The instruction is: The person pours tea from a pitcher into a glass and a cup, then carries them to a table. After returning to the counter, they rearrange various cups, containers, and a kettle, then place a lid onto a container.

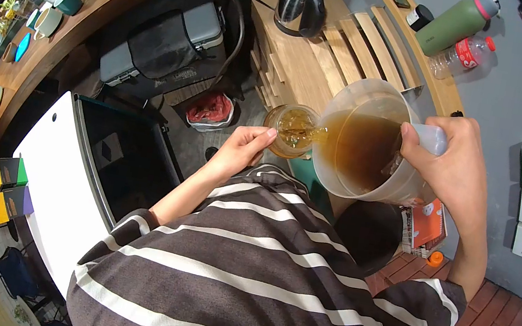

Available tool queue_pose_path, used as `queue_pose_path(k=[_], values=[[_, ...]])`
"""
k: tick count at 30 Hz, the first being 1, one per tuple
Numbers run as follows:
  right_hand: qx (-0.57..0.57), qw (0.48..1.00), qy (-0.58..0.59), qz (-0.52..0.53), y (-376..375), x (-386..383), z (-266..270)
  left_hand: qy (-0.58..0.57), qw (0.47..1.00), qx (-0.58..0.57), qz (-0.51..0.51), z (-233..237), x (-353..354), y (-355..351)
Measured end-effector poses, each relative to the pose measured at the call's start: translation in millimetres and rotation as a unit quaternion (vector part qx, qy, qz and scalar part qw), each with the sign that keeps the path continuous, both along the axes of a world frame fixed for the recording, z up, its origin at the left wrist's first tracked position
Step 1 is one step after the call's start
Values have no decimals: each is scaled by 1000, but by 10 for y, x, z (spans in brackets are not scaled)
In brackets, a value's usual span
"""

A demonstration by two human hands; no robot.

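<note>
My right hand [448,160] is closed round the handle of a translucent plastic pitcher [372,99]. Brown liquid [368,143] lies in the tilted pitcher, and a stream runs from its lip into a glass cup [273,120] on the left. The cup holds amber liquid that looks stirred up. Thumb and fingers of my left hand [244,150] are pinched at the near left side of the cup; the exact grip is partly hidden.
Ahead, a black kettle [301,4] stands on a slatted wooden surface [293,54]. A green bottle [453,26] and a plastic bottle [461,57] are at the right wall. Left are a lined bin [211,112], a white cabinet [60,164] and a counter [82,15] with cups.
</note>
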State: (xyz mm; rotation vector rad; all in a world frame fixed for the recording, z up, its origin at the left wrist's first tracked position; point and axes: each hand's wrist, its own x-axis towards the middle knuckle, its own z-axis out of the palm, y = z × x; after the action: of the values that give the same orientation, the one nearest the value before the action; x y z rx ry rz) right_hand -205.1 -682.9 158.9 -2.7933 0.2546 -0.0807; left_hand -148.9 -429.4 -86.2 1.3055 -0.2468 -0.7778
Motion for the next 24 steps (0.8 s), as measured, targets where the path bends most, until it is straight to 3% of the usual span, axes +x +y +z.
queue_pose_path(k=[24], values=[[14,1000,-8,-11,67,-38,-14,-2,1000,-14,-8,-44,1,48]])
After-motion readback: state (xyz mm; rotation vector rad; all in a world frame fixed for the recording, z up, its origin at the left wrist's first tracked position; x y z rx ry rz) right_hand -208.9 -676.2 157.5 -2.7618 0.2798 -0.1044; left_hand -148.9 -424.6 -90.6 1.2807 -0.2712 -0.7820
